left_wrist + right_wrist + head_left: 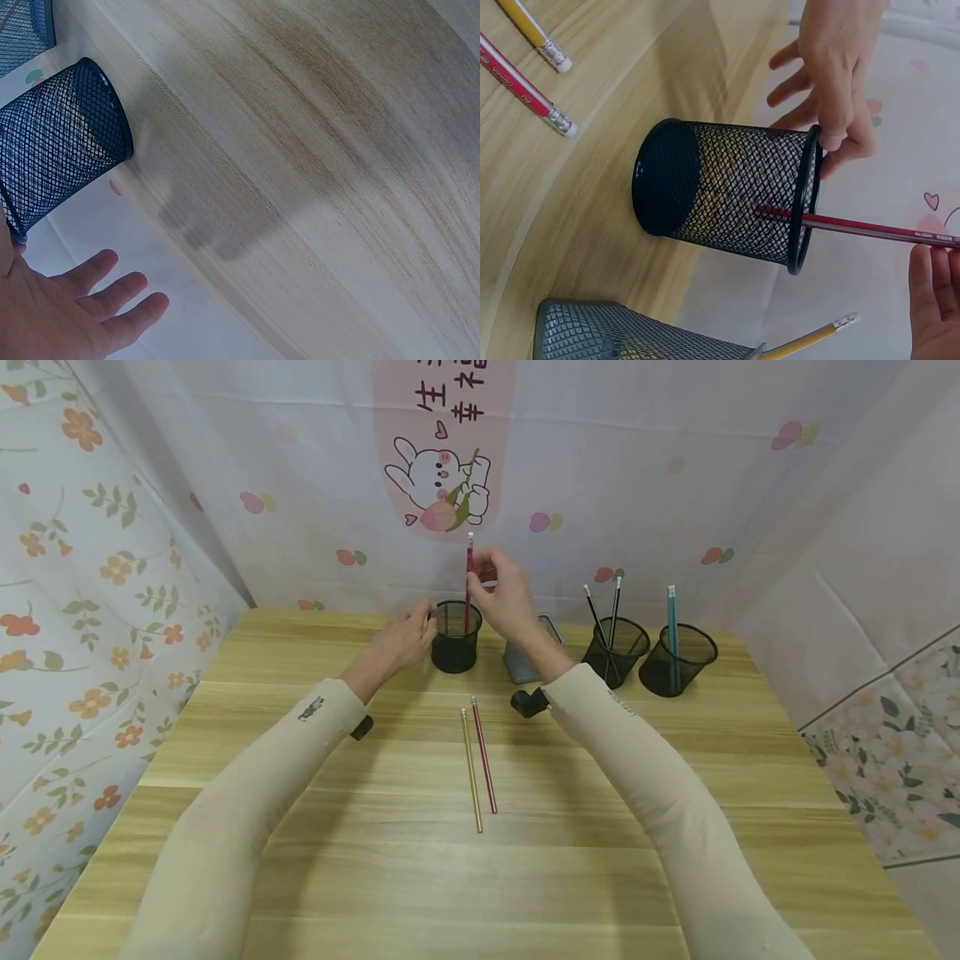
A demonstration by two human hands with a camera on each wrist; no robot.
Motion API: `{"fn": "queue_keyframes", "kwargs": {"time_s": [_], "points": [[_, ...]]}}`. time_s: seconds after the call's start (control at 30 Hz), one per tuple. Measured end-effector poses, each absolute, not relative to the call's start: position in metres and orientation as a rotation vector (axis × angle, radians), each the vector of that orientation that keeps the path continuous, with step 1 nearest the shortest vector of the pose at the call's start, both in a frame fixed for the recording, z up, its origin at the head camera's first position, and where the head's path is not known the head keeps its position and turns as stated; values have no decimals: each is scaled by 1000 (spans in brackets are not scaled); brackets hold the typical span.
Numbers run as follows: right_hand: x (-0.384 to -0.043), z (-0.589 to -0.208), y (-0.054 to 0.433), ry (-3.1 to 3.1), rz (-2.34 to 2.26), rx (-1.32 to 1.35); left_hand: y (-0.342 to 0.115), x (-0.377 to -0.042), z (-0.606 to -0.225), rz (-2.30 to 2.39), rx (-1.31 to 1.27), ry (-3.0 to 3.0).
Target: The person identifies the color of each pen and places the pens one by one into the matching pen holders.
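My right hand (504, 597) pinches a red pencil (469, 564) by its upper part, near the white eraser end. The pencil stands nearly upright with its lower end inside a round black mesh pencil cup (453, 657), as the right wrist view also shows through the mesh (735, 161). Thumb and index finger of my left hand (405, 637) hold that cup at its rim; the other fingers (124, 292) are spread away from it. On the table in front of the cup lie a yellow pencil (472, 768) and another red pencil (483, 756), side by side.
A grey mesh holder (521, 664), partly behind my right arm, contains a yellow pencil (802, 343). Farther right stand a black mesh cup (628, 639) with black pencils and another (693, 652) with teal pencils. A white printed curtain (637, 468) hangs behind the table.
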State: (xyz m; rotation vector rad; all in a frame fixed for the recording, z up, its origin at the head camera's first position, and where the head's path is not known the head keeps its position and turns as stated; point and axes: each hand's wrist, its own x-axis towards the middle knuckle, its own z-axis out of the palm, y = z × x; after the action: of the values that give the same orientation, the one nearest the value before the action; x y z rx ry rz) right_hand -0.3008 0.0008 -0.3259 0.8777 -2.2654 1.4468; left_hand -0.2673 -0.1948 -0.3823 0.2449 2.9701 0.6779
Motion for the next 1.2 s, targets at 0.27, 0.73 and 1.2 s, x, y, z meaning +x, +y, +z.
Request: {"fn": "queue_keyframes", "kwargs": {"time_s": [0.27, 0.73, 1.2], "points": [[-299, -328, 4, -2268, 1485, 866, -195, -267, -382, 669, 244, 2973], [-295, -338, 28, -2338, 1492, 879, -194, -265, -380, 684, 235, 2957], [-281, -348, 51, -2393, 1388, 984, -195, -265, -383, 680, 265, 3000]]}}
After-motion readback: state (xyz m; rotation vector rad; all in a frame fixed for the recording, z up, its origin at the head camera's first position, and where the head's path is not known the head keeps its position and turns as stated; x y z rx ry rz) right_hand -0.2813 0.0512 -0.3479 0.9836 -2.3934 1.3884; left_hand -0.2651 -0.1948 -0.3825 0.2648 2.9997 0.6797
